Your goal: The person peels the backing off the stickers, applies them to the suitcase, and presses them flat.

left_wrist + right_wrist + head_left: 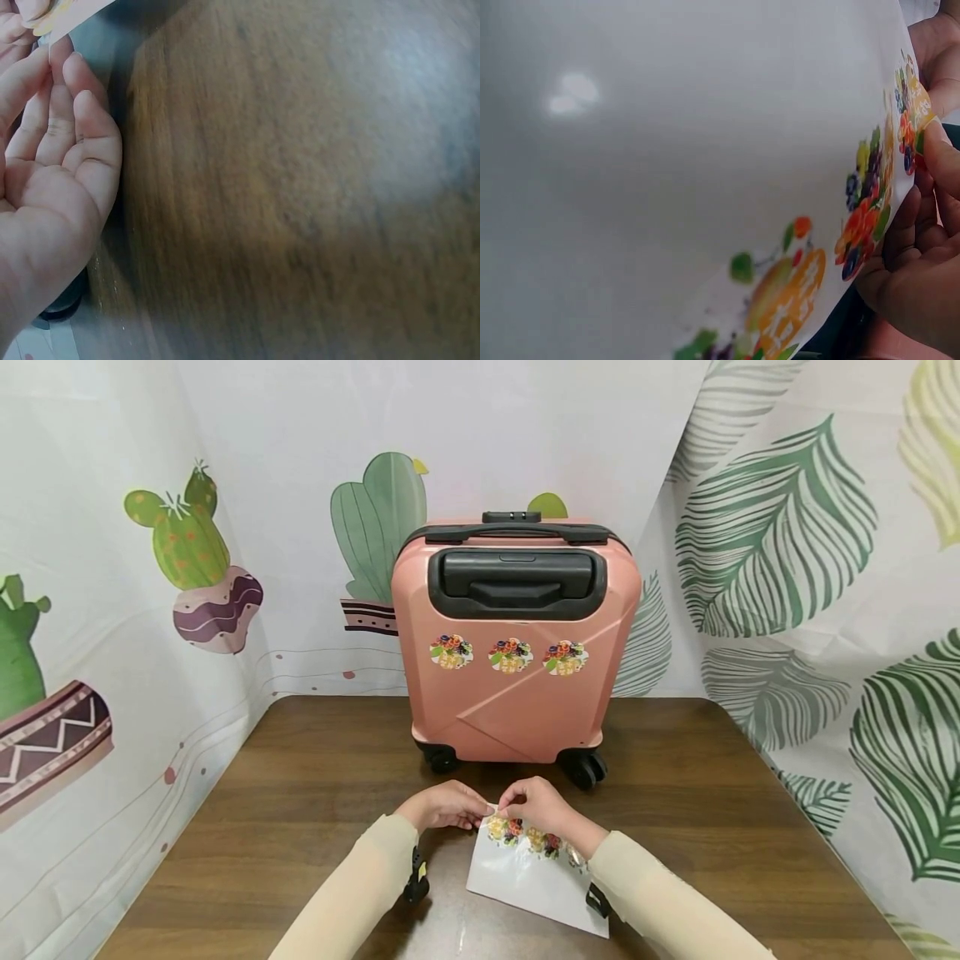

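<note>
A white sticker sheet (528,889) with a row of fruit stickers (536,840) along its far edge is held over the table, tilted. Its far left corner is pinched between the thumb and fingers of my left hand (448,806). In the left wrist view that hand (56,180) shows its palm, the remaining fingers loosely bent. My right hand (546,807) pinches at the same corner, right beside the left fingertips. Seen from the right wrist, the right thumb and fingers (941,154) are at the edge of the end fruit sticker (913,105).
A pink suitcase (517,710) stands upright on the brown wooden table (315,802), beyond my hands. Three round fruit stickers (512,656) sit in a row on its front, under the black handle recess (517,583). Printed cloth (300,427) hangs behind the table.
</note>
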The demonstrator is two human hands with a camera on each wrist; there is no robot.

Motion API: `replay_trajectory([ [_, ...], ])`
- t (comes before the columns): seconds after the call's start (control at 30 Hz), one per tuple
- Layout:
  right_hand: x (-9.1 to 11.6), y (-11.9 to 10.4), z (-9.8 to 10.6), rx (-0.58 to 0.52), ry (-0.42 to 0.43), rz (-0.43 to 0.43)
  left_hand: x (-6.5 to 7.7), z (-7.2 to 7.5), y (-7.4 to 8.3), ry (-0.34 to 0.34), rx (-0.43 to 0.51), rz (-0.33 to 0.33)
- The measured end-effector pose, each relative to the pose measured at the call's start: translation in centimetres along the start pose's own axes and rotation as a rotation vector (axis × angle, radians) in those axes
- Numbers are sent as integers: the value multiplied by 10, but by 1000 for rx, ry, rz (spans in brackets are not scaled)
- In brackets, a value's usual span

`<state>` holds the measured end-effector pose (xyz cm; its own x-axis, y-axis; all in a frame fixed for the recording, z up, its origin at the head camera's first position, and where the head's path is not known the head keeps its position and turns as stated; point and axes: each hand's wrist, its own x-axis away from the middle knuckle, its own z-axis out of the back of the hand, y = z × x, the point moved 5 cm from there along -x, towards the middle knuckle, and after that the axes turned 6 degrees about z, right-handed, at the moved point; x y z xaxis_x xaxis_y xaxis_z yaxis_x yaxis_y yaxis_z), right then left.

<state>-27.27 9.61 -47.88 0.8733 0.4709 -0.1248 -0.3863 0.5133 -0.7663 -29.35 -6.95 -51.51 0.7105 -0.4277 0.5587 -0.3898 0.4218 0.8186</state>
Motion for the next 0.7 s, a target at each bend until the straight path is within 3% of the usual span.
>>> replay_trajectory([
  [0.7, 3, -1, 1, -45, -32, -2, -1, 0, -1, 11, 2, -1],
])
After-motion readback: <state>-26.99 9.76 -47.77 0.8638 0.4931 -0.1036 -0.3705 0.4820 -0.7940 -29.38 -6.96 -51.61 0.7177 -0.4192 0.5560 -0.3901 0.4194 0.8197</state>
